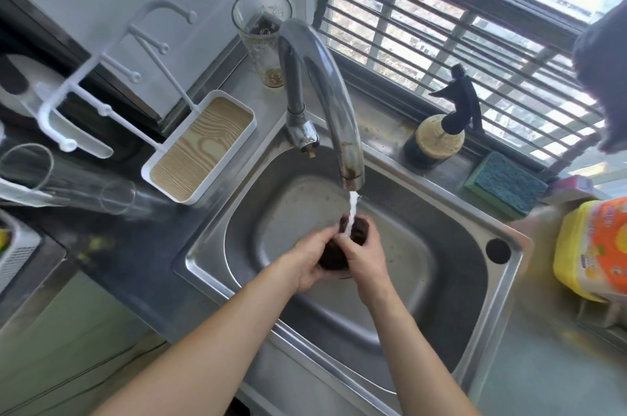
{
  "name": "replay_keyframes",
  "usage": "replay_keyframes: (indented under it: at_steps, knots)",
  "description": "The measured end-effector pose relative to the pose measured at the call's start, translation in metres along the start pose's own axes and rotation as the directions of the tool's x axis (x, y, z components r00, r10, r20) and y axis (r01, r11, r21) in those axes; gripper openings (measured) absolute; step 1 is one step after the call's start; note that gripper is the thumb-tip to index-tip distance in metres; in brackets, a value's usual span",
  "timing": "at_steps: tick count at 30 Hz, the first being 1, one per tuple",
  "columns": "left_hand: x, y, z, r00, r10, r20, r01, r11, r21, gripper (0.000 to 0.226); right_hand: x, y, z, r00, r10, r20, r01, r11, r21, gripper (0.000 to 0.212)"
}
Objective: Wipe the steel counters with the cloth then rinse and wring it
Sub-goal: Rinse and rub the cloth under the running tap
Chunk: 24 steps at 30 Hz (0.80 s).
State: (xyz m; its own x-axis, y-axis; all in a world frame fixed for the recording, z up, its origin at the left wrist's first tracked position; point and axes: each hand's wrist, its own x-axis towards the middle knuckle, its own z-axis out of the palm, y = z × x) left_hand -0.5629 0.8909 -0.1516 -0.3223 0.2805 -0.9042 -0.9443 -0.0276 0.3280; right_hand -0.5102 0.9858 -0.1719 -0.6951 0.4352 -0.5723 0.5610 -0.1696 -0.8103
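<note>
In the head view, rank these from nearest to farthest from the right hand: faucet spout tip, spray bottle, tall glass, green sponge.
From the right hand, which grips the cloth in the sink:
1. Faucet spout tip, just above the hand, pouring onto the cloth.
2. Spray bottle, on the ledge up and to the right.
3. Green sponge, farther right on the ledge; close to the bottle's distance.
4. Tall glass, back corner behind the faucet.

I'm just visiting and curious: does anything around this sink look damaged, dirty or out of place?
Yes. The faucet has brown, rust-like stains near its spout, just above the running water. The tall glass behind it holds brown residue at the bottom. Otherwise both hands hold the dark cloth under the stream.
</note>
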Motion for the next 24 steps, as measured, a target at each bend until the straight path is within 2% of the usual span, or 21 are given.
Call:
replay_keyframes:
  at_steps: [3,5,7,9,10,11,12,13,15,17,18,20,22,24]
  knots:
    - [0.006,0.003,0.001,0.977,0.154,-0.146,-0.153,0.988,0.014,0.015,-0.003,-0.003,-0.002,0.999,0.014,0.047,-0.017,0.997,0.081,0.029]
    - [0.006,0.006,-0.001,0.957,0.225,-0.182,-0.215,0.974,0.075,0.021,-0.003,-0.007,-0.004,0.993,0.122,0.006,-0.121,0.976,0.179,0.029]
    - [0.002,0.008,-0.003,0.95,0.251,-0.185,-0.238,0.967,0.093,0.029,-0.003,-0.014,-0.006,0.958,0.277,-0.069,-0.261,0.948,0.18,0.021]
    - [0.002,0.008,-0.005,0.953,0.247,-0.176,-0.236,0.969,0.08,0.033,-0.004,-0.017,-0.006,0.913,0.404,-0.059,-0.396,0.911,0.113,0.028]
    - [0.003,0.007,-0.006,0.953,0.243,-0.182,-0.233,0.97,0.075,0.029,-0.006,-0.018,-0.004,0.918,0.392,-0.059,-0.39,0.92,0.037,0.034]
    - [0.004,0.007,-0.005,0.953,0.235,-0.192,-0.226,0.972,0.068,0.021,-0.006,-0.014,-0.001,0.95,0.305,-0.074,-0.309,0.949,-0.061,0.037]
    - [0.009,0.006,-0.005,0.955,0.227,-0.189,-0.22,0.974,0.056,0.021,-0.007,-0.008,0.002,0.983,0.155,-0.096,-0.17,0.971,-0.169,0.038]
    - [0.016,0.003,-0.006,0.958,0.207,-0.201,-0.205,0.978,0.03,0.034,-0.011,-0.004,0.006,0.995,-0.005,-0.098,-0.021,0.966,-0.257,0.037]
    - [0.019,0.003,-0.004,0.962,0.167,-0.214,-0.179,0.983,-0.035,0.054,-0.023,0.002,0.016,0.96,-0.273,-0.06,0.239,0.912,-0.334,0.032]
    - [0.013,0.008,0.002,0.968,0.144,-0.205,-0.159,0.985,-0.06,0.046,-0.031,0.002,0.022,0.915,-0.399,-0.054,0.351,0.857,-0.378,0.029]
    - [0.01,0.009,0.005,0.974,0.136,-0.18,-0.144,0.989,-0.029,0.041,-0.027,0.002,0.022,0.918,-0.385,-0.097,0.32,0.862,-0.393,0.029]
    - [0.011,0.005,0.008,0.97,0.164,-0.177,-0.146,0.983,0.111,0.033,-0.013,0.0,0.019,0.94,-0.262,-0.217,0.165,0.909,-0.384,0.028]
    - [0.012,0.001,0.012,0.971,0.188,-0.146,-0.16,0.97,0.182,0.025,0.001,-0.004,0.014,0.949,-0.1,-0.3,0.013,0.961,-0.277,0.031]
    - [0.016,0.004,0.014,0.977,0.197,-0.086,-0.17,0.951,0.257,0.025,0.002,-0.008,0.016,0.925,-0.035,-0.379,-0.038,0.982,-0.185,0.032]
